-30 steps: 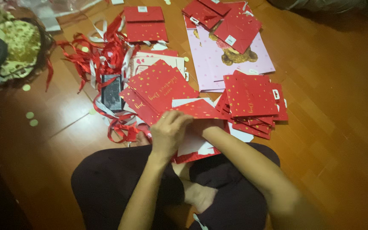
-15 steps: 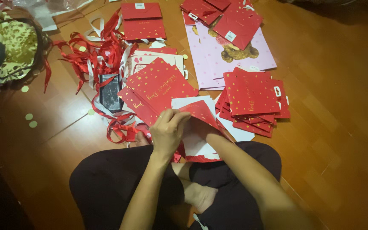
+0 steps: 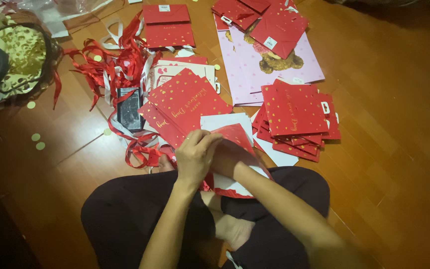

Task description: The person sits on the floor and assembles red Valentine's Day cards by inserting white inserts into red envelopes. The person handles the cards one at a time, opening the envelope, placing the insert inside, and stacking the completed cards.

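I sit cross-legged on a wooden floor. My left hand grips the top edge of a red paper gift bag with a white inside, which lies over my lap. My right hand is mostly hidden behind the left one, its fingers tucked into the same bag. Just beyond the bag lies a stack of flat red bags with gold dots. Another such stack sits to the right.
A tangle of red ribbons and a dark phone lie at the left. A pink bear-printed sheet carries more red bags at the top. A gold-patterned basket stands far left.
The bag has been pulled open wider and raised slightly; my left hand has shifted a little along its edge. The stacks on the floor have not moved.
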